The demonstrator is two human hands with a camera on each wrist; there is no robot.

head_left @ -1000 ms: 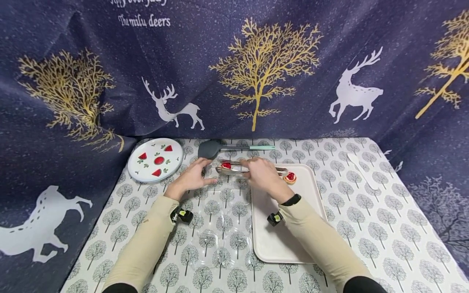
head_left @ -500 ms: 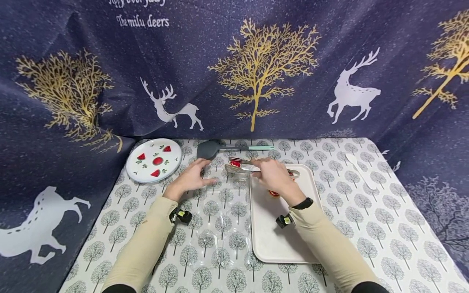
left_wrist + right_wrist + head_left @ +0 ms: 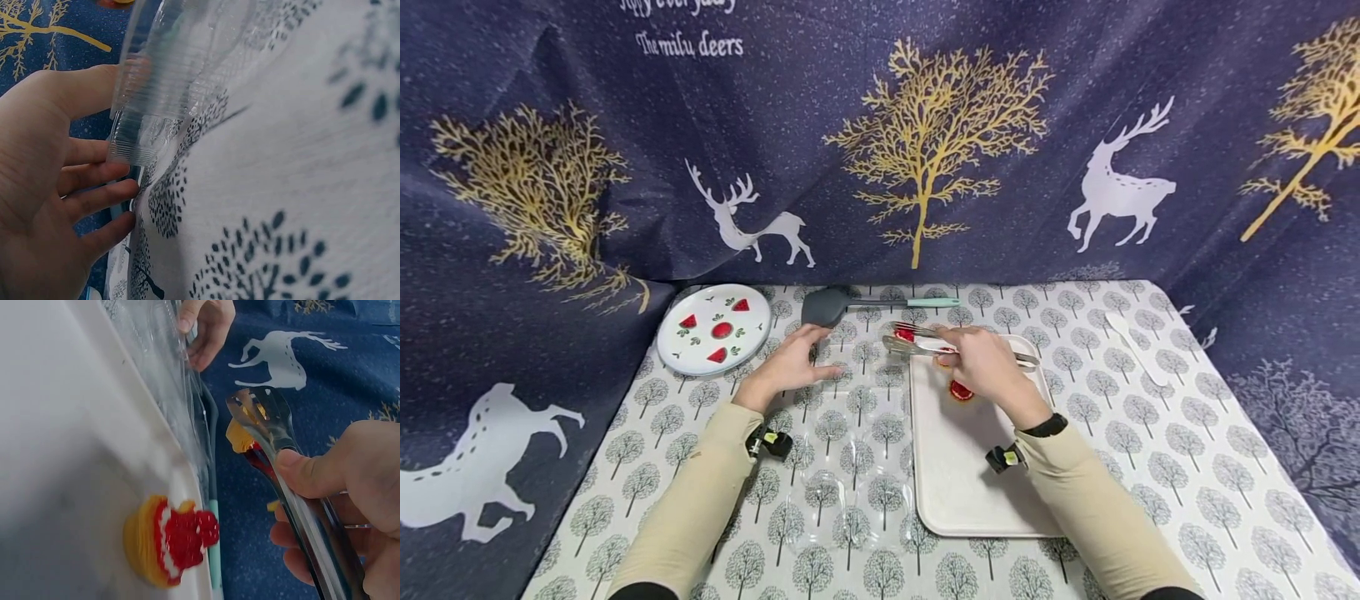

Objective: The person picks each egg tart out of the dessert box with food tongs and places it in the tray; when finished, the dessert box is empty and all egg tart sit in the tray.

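My right hand (image 3: 988, 364) grips metal tongs (image 3: 306, 519). Between the tongs' tips is a small tart with red topping (image 3: 239, 435), held above the far left edge of the beige tray (image 3: 947, 508). Another red-topped tart (image 3: 961, 390) sits on that tray below the hand, and a bit of red shows under the tongs; the hand may hide more. My left hand (image 3: 786, 367) holds the far edge of a clear plastic container (image 3: 165, 81), thumb and fingers on either side of its wall. The container's compartments (image 3: 850, 467) lie left of the tray.
A white plate with watermelon decorations (image 3: 751, 342) stands at the back left. Behind the hands lies a dark spatula with a mint handle (image 3: 826, 307). On the right is a white spoon-like utensil (image 3: 1135, 346). A dark curtain (image 3: 850, 208) hangs behind the table.
My right hand has moved right, carrying the tongs and tart from above the container's far end to the tray's edge. A tart on the tray has come into sight. The left hand stays put.
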